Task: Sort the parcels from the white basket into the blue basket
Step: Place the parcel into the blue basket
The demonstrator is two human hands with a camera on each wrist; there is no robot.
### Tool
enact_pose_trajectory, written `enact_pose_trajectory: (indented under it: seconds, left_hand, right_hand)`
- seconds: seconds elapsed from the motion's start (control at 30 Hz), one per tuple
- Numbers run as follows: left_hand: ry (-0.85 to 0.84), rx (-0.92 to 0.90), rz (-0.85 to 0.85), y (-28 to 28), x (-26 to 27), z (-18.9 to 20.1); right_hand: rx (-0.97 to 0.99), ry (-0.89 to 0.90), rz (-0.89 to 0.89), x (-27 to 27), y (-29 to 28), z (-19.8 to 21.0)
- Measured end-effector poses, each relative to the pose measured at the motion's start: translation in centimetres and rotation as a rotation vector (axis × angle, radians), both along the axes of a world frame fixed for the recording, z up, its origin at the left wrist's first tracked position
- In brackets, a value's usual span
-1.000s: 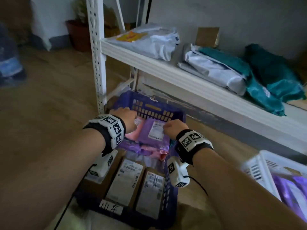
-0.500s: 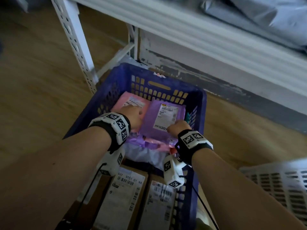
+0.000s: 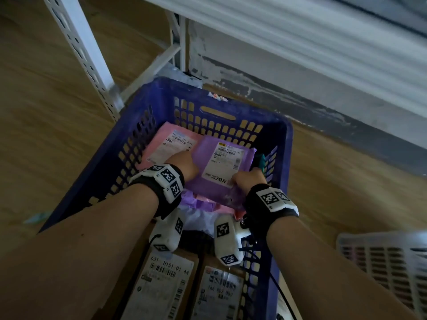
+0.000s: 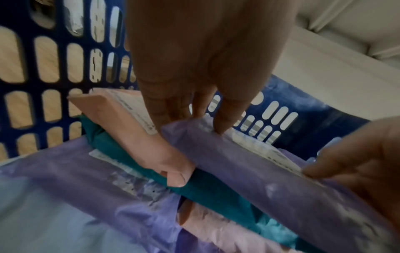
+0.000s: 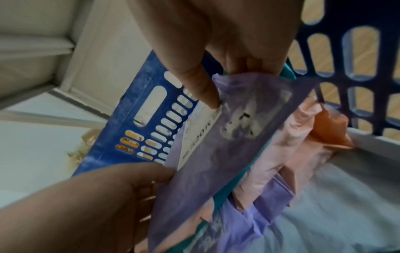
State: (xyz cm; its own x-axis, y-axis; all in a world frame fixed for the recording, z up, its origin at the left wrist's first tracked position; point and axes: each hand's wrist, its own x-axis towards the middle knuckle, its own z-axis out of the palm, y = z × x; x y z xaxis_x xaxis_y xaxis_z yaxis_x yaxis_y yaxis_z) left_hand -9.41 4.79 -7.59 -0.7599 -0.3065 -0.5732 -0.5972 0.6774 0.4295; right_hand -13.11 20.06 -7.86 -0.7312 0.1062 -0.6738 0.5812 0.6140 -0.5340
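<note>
The blue basket [image 3: 159, 107] stands on the floor below me. At its far end a pink parcel [image 3: 169, 144] lies flat, and a purple parcel [image 3: 221, 167] with a white label lies beside it on its right. My left hand [image 3: 187, 165] pinches the purple parcel's left edge, thumb on top [image 4: 194, 116]. My right hand [image 3: 245, 179] grips its near right corner, thumb on the label [image 5: 227, 85]. The parcel [image 4: 249, 162] rests tilted on a teal parcel [image 4: 216, 190]. The white basket [image 3: 381, 262] shows at the lower right edge.
Two labelled cardboard boxes [image 3: 166, 280] fill the basket's near end, with crumpled purple, pink and white bags [image 5: 324, 205] between them and the held parcel. A white shelf post [image 3: 85, 54] and shelf board [image 3: 300, 31] stand just beyond the basket on wooden floor.
Both hands have brought the purple parcel down and toward the basket's far wall, so it lies flatter beside the pink one. My head has tipped down, closer to the basket.
</note>
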Motion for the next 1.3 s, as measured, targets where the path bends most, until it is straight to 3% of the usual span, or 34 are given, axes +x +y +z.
enact_pose_trajectory:
  seconds: [0.2, 0.37, 0.53, 0.73, 1.0, 1.3]
  left_hand:
    - [0.125, 0.127, 0.050, -0.9, 2.2, 3.8]
    - [0.380, 0.216, 0.109, -1.8, 5.4, 8.9]
    - [0.452, 0.264, 0.174, -1.7, 9.8, 12.6]
    - [0.638, 0.357, 0.337, -1.2, 14.1, 13.9]
    - [0.683, 0.241, 0.241, -0.5, 15.2, 17.1]
    - [0.688, 0.301, 0.259, -1.4, 15.5, 16.8]
  right_hand:
    - [0.020, 0.115, 0.138, 0.9, 0.7, 4.3]
    - [-0.098, 0.235, 0.111, 2.9, 0.4, 10.1]
    - [-0.145, 0.312, 0.143, 6.3, 1.1, 13.0]
    - [-0.248, 0.234, 0.140, 9.7, 1.9, 14.5]
    - [-0.339, 0.229, 0.106, 10.7, 2.0, 16.1]
    - [-0.405, 0.245, 0.066, 10.0, 1.9, 16.3]
